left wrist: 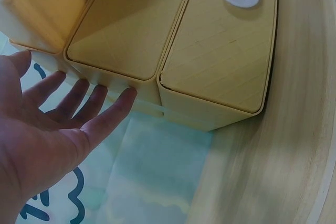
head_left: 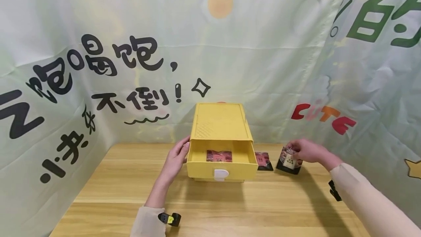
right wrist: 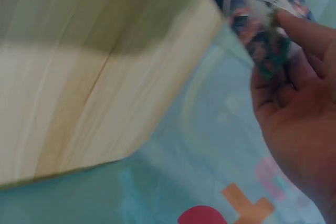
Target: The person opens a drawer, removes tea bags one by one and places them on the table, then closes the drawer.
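Packets number three: drawer holds one, table one, right hand one.

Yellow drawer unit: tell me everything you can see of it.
The yellow drawer unit looks like plastic, its flat top crosshatched near the front left. It stands upright on the wooden table. The top drawer is pulled out, with a pink packet inside; the left wrist view shows two shut drawers below. Each drawer front has a pale, rounded pull. The left hand appears to touch its left side.
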Demonstrator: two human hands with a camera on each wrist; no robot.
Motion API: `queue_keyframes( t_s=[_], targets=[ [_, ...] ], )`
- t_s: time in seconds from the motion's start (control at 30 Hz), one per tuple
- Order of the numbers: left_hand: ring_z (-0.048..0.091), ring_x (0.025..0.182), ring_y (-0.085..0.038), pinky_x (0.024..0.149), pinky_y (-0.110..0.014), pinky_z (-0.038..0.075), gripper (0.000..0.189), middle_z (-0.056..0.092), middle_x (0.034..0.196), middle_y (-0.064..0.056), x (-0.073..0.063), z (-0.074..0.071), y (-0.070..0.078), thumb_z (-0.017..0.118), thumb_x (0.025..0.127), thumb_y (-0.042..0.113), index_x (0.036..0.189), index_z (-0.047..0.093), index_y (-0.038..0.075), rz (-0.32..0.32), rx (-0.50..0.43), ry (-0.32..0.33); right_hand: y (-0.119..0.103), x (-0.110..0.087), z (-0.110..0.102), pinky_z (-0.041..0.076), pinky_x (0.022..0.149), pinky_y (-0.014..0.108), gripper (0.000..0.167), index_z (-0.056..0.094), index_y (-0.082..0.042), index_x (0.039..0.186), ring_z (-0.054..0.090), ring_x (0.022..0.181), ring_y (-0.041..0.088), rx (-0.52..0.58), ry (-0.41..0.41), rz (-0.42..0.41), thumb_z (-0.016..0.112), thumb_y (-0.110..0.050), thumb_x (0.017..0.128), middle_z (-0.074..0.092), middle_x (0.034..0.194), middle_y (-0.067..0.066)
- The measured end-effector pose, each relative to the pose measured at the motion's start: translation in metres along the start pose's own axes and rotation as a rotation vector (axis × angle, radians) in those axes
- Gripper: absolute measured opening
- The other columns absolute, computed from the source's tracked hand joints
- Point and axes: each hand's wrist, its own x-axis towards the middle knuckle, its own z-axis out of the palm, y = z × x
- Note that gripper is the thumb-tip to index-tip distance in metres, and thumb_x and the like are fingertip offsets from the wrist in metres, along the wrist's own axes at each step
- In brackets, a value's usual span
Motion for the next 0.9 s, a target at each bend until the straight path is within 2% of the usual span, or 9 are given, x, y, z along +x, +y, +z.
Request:
queue_keyframes(
  t_s=[0.07, 0.17, 0.3, 0.5, 0.7, 0.9],
  targets=[
    [0.056, 0.131, -0.04, 0.095, -0.051, 0.059, 0.048, 0.047, 0.154, -0.016, 0.0, 0.0, 0.0, 0.05, 0.112, 0.03, 0.155, 0.05, 0.009, -0.002, 0.001, 0.002, 0.004, 0.003, 0.003, 0.052, 0.062, 0.035, 0.024, 0.067, 0.005, 0.115, 0.056, 0.078, 0.018, -0.083, -0.03, -0.016, 0.067, 0.007, 0.091, 0.066, 0.093, 0.007],
    [0.056, 0.131, -0.041, 0.096, -0.051, 0.059, 0.048, 0.047, 0.155, -0.017, 0.0, 0.001, 0.0, 0.05, 0.112, 0.029, 0.154, 0.05, 0.008, 0.002, -0.002, 0.003, 0.006, 0.01, 0.01, 0.051, 0.065, 0.036, 0.018, 0.071, -0.002, 0.105, 0.055, 0.078, 0.018, -0.205, -0.021, -0.062, 0.07, 0.007, 0.089, 0.065, 0.09, 0.004],
    [0.057, 0.129, -0.041, 0.095, -0.05, 0.06, 0.048, 0.047, 0.154, -0.018, 0.001, 0.001, 0.0, 0.05, 0.112, 0.028, 0.154, 0.049, 0.006, 0.005, -0.005, 0.003, 0.007, 0.02, 0.019, 0.055, 0.07, 0.044, 0.023, 0.072, -0.004, 0.1, 0.063, 0.083, 0.022, -0.301, 0.011, -0.079, 0.07, 0.012, 0.085, 0.069, 0.092, 0.006],
    [0.057, 0.13, -0.041, 0.096, -0.049, 0.059, 0.047, 0.047, 0.155, -0.018, 0.001, 0.003, 0.001, 0.05, 0.112, 0.025, 0.154, 0.049, 0.005, 0.007, -0.024, 0.002, 0.011, 0.034, 0.028, 0.06, 0.077, 0.051, 0.032, 0.074, 0.0, 0.107, 0.068, 0.092, 0.035, -0.381, 0.042, -0.103, 0.071, 0.016, 0.08, 0.07, 0.1, 0.014],
    [0.056, 0.131, -0.041, 0.099, -0.05, 0.058, 0.046, 0.047, 0.156, -0.018, 0.001, 0.002, 0.001, 0.05, 0.112, 0.024, 0.154, 0.049, 0.005, 0.01, -0.036, 0.001, 0.013, 0.043, 0.036, 0.06, 0.075, 0.05, 0.025, 0.075, -0.002, 0.104, 0.066, 0.087, 0.033, -0.413, 0.094, -0.13, 0.078, 0.009, 0.082, 0.065, 0.097, 0.014],
    [0.059, 0.127, -0.04, 0.098, -0.05, 0.058, 0.047, 0.05, 0.154, -0.018, 0.002, 0.001, -0.002, 0.051, 0.112, 0.026, 0.154, 0.049, 0.005, 0.01, -0.019, 0.004, 0.02, 0.05, 0.045, 0.059, 0.076, 0.05, 0.023, 0.074, -0.003, 0.099, 0.064, 0.086, 0.031, -0.394, 0.124, -0.122, 0.079, 0.011, 0.081, 0.064, 0.093, 0.01]
  ],
)
